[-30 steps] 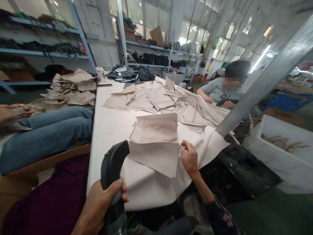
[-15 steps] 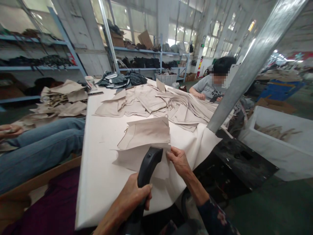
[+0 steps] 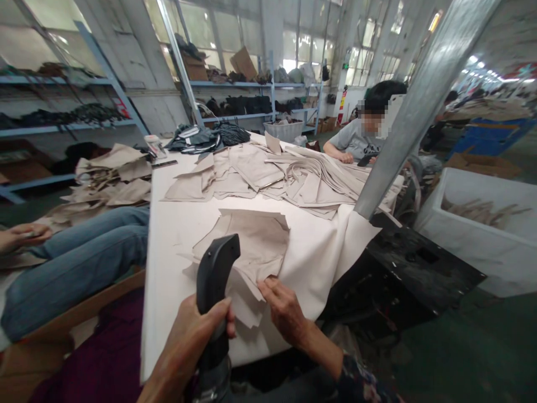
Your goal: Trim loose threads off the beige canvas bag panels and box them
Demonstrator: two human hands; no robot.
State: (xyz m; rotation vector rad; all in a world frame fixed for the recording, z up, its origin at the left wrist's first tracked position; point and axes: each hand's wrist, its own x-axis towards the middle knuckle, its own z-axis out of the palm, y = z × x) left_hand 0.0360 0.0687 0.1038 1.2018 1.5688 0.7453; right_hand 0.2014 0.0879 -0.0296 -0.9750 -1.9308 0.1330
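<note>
My left hand (image 3: 205, 327) is wrapped round the black handle of a curved tool (image 3: 216, 268), whose head is over the left part of a beige fabric piece (image 3: 255, 238). The near edge of that piece is pinched between the thumb and fingers of my right hand (image 3: 281, 305). Under it, another beige flap (image 3: 245, 299) hangs towards me. The fabric is over the white-covered table (image 3: 168, 291). Farther back lies a spread heap of beige pieces (image 3: 251, 170).
A slanted metal pole (image 3: 403, 129) rises at the table's right edge, beside a black box (image 3: 415, 274) and a white bin (image 3: 482, 235). A person in grey (image 3: 356, 137) sits beyond. Jeans-clad legs (image 3: 96, 246) are at the left. Dark fabric (image 3: 210, 136) lies at the back.
My right hand has moved left and nearer me, drawing the fabric's near corner along. The black tool in my left hand has shifted left. The fabric piece has turned, and its zipper no longer shows.
</note>
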